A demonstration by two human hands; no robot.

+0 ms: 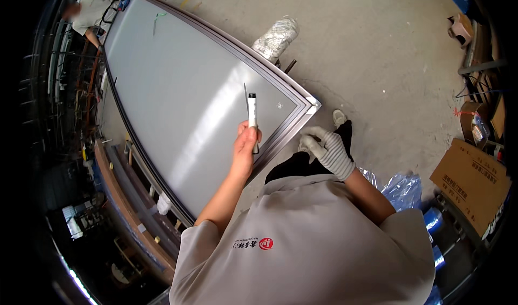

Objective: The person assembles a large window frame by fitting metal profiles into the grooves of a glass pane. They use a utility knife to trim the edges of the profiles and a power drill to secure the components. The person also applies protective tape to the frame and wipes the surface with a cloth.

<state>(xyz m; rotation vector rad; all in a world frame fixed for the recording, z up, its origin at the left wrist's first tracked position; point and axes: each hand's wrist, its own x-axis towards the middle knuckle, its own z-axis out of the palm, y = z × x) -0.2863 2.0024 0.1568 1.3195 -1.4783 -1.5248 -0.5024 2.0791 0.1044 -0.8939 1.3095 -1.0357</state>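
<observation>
My bare left hand (pixel 247 141) is closed around a white marker (pixel 252 109) with a black top, held upright over a large grey panel. Beside the marker, a thin, dark, pointed rod (pixel 245 95) sticks up from the same grip; its kind is unclear. My right hand (pixel 330 151) wears a grey striped work glove. Its fingers are curled together close to my body, just off the panel's near right corner, and whatever they may hold is hidden. The grey panel (pixel 178 73) has a layered brown-grey frame along its edge and lies flat.
Another person (pixel 94 13) stands at the panel's far left end, hands at its edge. A plastic-wrapped bundle (pixel 276 38) shows beyond the right edge. Long boards (pixel 137 213) lie on the left. At right are a cardboard box (pixel 472 183) and clear plastic sheeting (pixel 402 190).
</observation>
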